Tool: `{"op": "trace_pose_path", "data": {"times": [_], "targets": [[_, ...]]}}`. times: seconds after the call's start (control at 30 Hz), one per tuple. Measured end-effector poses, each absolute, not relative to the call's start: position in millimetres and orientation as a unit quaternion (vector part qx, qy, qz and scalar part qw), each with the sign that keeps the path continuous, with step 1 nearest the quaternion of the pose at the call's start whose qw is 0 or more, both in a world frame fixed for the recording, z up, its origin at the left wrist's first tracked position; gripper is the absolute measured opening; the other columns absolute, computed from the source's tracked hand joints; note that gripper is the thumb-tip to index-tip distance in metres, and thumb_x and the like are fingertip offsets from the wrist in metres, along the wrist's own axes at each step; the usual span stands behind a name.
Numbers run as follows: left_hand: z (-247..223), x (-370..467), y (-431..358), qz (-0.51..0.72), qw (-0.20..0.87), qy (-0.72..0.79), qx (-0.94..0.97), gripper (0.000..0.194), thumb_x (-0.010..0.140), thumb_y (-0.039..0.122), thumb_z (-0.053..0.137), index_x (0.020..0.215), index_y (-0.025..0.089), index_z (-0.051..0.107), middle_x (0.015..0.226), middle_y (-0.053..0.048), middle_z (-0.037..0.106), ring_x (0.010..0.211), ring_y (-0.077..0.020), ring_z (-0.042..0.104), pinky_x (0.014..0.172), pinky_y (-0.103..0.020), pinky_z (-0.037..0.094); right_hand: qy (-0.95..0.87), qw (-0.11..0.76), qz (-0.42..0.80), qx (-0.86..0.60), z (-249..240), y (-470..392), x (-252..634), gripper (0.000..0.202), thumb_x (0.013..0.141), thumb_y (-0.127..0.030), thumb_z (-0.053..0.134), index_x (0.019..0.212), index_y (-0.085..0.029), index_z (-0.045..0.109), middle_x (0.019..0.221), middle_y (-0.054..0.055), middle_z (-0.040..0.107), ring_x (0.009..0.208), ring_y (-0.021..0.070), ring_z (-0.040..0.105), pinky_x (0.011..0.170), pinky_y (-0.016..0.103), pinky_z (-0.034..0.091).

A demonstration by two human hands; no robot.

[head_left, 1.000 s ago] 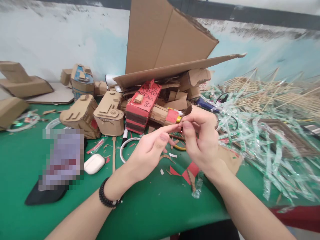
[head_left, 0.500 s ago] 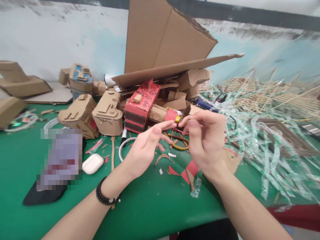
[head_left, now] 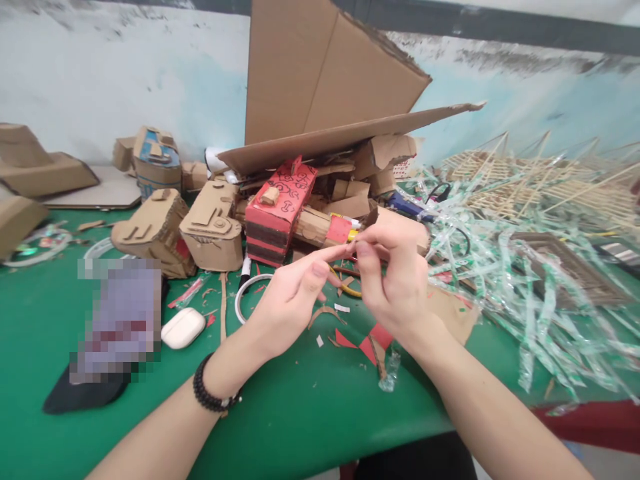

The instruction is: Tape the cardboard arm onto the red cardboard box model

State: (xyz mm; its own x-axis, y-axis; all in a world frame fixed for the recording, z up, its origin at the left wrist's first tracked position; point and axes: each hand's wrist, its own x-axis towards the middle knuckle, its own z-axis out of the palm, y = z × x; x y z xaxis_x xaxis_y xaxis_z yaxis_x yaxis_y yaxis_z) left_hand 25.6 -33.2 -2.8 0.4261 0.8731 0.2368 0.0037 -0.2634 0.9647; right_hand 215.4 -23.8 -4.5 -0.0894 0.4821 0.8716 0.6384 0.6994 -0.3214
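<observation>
My left hand (head_left: 295, 297) has its fingers stretched out to the right above the green table, palm turned inward, holding nothing visible. Against its fingertips are the pinched thumb and index finger of my right hand (head_left: 393, 273); anything between them is too small to make out. Just beyond the fingertips lies a cardboard tube with a red patch (head_left: 339, 229), joined to a red box with black drawings (head_left: 284, 193). A yellow ring (head_left: 350, 288) is partly hidden behind my right hand. Red paper scraps (head_left: 369, 348) lie below the hands.
Cardboard models (head_left: 213, 230) stand left of the red box. A white earphone case (head_left: 183, 328) and a blurred phone (head_left: 123, 320) lie at the left. Tangled clear-green tape strips (head_left: 540, 300) and a stick structure (head_left: 500, 180) spread over the right. Large cardboard sheets (head_left: 295, 67) rise behind.
My right hand has moved left, and its pinched fingertips now meet my left fingertips. My left hand stays nearly in place. The whole view has shifted slightly.
</observation>
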Motion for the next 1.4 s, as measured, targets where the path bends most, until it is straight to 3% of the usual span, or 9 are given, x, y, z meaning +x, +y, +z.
{"op": "trace_pose_path", "data": {"times": [0.13, 0.23, 0.33, 0.43, 0.63, 0.8, 1.0, 1.23, 1.4], "targets": [[-9, 24, -32, 0.42, 0.497, 0.346, 0.676, 0.062, 0.112, 0.063, 0.046, 0.153, 0.022, 0.069, 0.113, -0.011, 0.081, 0.102, -0.0279, 0.073, 0.077, -0.034, 0.058, -0.76, 0.513, -0.115, -0.382, -1, -26, 210, 0.014, 0.108, -0.015, 0.054, 0.116, -0.027, 0.055, 0.094, 0.002, 0.073, 0.075, 0.0173, 0.072, 0.067, 0.031, 0.06], [-8, 23, -30, 0.437, 0.494, 0.348, 0.666, 0.063, 0.112, 0.064, 0.047, 0.15, 0.02, 0.07, 0.125, -0.013, 0.08, 0.105, -0.0274, 0.073, 0.077, -0.033, 0.059, -0.779, 0.508, -0.108, -0.352, -2, -29, 210, 0.017, 0.107, -0.014, 0.055, 0.118, -0.026, 0.056, 0.091, 0.001, 0.074, 0.076, 0.0169, 0.073, 0.064, 0.028, 0.057], [-3, 24, -26, 0.454, 0.496, 0.361, 0.646, 0.069, 0.111, 0.069, 0.043, 0.147, 0.017, 0.071, 0.142, -0.017, 0.075, 0.1, -0.0242, 0.075, 0.072, -0.031, 0.059, -0.749, 0.568, -0.062, -0.335, -6, -28, 213, 0.023, 0.106, -0.013, 0.058, 0.125, -0.027, 0.057, 0.094, 0.001, 0.075, 0.074, 0.0162, 0.075, 0.061, 0.027, 0.057], [2, 25, -26, 0.448, 0.521, 0.355, 0.635, 0.077, 0.11, 0.074, 0.039, 0.147, 0.015, 0.071, 0.146, -0.02, 0.073, 0.096, -0.0232, 0.076, 0.069, -0.03, 0.06, -0.703, 0.622, -0.01, -0.345, -11, -25, 217, 0.026, 0.107, -0.013, 0.058, 0.127, -0.029, 0.057, 0.099, 0.001, 0.076, 0.075, 0.0165, 0.078, 0.06, 0.028, 0.061], [4, 26, -30, 0.422, 0.531, 0.335, 0.653, 0.074, 0.111, 0.071, 0.037, 0.147, 0.017, 0.072, 0.148, -0.018, 0.073, 0.098, -0.023, 0.075, 0.072, -0.03, 0.06, -0.7, 0.614, -0.016, -0.365, -9, -24, 218, 0.021, 0.107, -0.015, 0.058, 0.123, -0.028, 0.056, 0.105, 0.004, 0.074, 0.071, 0.0162, 0.076, 0.06, 0.03, 0.062], [0, 26, -29, 0.419, 0.52, 0.326, 0.669, 0.069, 0.113, 0.067, 0.037, 0.15, 0.019, 0.071, 0.148, -0.015, 0.072, 0.098, -0.0222, 0.075, 0.072, -0.03, 0.06, -0.716, 0.576, -0.047, -0.391, -5, -26, 215, 0.018, 0.108, -0.015, 0.056, 0.121, -0.027, 0.054, 0.098, 0.002, 0.075, 0.07, 0.0158, 0.075, 0.06, 0.029, 0.062], [-7, 23, -29, 0.402, 0.493, 0.35, 0.687, 0.063, 0.114, 0.065, 0.039, 0.149, 0.024, 0.072, 0.116, -0.01, 0.081, 0.1, -0.0233, 0.074, 0.075, -0.031, 0.06, -0.741, 0.532, -0.102, -0.398, -3, -26, 214, 0.013, 0.108, -0.015, 0.054, 0.117, -0.025, 0.053, 0.094, 0.003, 0.075, 0.073, 0.0184, 0.078, 0.063, 0.029, 0.063], [1, 25, -29, 0.438, 0.508, 0.35, 0.654, 0.074, 0.112, 0.07, 0.039, 0.15, 0.015, 0.069, 0.136, -0.018, 0.077, 0.097, -0.0233, 0.076, 0.071, -0.031, 0.062, -0.757, 0.539, -0.06, -0.365, -6, -27, 216, 0.021, 0.108, -0.015, 0.054, 0.125, -0.028, 0.054, 0.095, 0.001, 0.077, 0.066, 0.0156, 0.077, 0.054, 0.026, 0.058], [4, 28, -28, 0.437, 0.52, 0.343, 0.649, 0.078, 0.11, 0.073, 0.04, 0.148, 0.012, 0.07, 0.144, -0.02, 0.074, 0.094, -0.0222, 0.077, 0.068, -0.03, 0.061, -0.698, 0.628, 0.018, -0.343, -13, -24, 218, 0.022, 0.108, -0.017, 0.058, 0.125, -0.031, 0.057, 0.095, 0.001, 0.076, 0.075, 0.0192, 0.081, 0.057, 0.031, 0.061]]}}
